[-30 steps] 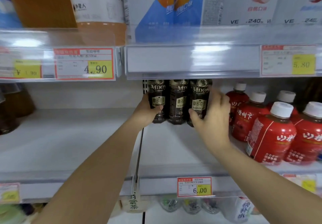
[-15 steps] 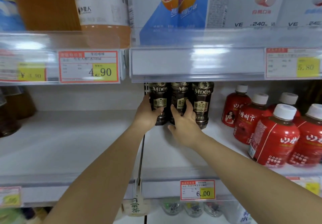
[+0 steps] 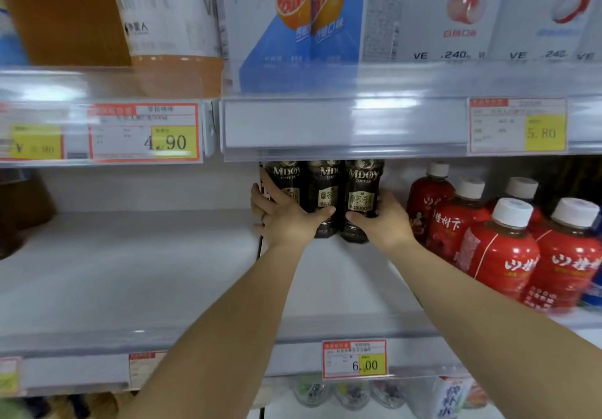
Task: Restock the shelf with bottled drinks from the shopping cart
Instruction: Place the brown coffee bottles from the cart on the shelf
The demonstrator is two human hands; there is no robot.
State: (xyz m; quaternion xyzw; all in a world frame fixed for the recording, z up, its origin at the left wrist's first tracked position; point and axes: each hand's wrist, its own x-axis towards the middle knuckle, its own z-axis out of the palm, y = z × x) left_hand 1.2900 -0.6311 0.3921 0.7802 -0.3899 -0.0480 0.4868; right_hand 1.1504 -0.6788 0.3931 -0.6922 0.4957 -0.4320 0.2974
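Three dark brown coffee bottles stand side by side at the back of the white middle shelf (image 3: 136,275). My left hand (image 3: 283,220) wraps the left coffee bottle (image 3: 285,179), its thumb reaching across the middle coffee bottle (image 3: 324,190). My right hand (image 3: 381,220) grips the right coffee bottle (image 3: 361,190) from its right side, low on the label. The bottles' caps are hidden behind the upper shelf's front rail. No shopping cart is in sight.
Red bottles with white caps (image 3: 501,252) fill the shelf right of my right hand. The upper shelf rail (image 3: 342,125) hangs just above the coffee bottles, with cartons and large bottles on top. A price tag (image 3: 355,358) marks the shelf's front edge. A dark bottle (image 3: 19,210) stands far left.
My right hand went from the right bottle's side to the middle of the group, then back around the right bottle. My left hand stayed on the left bottle.
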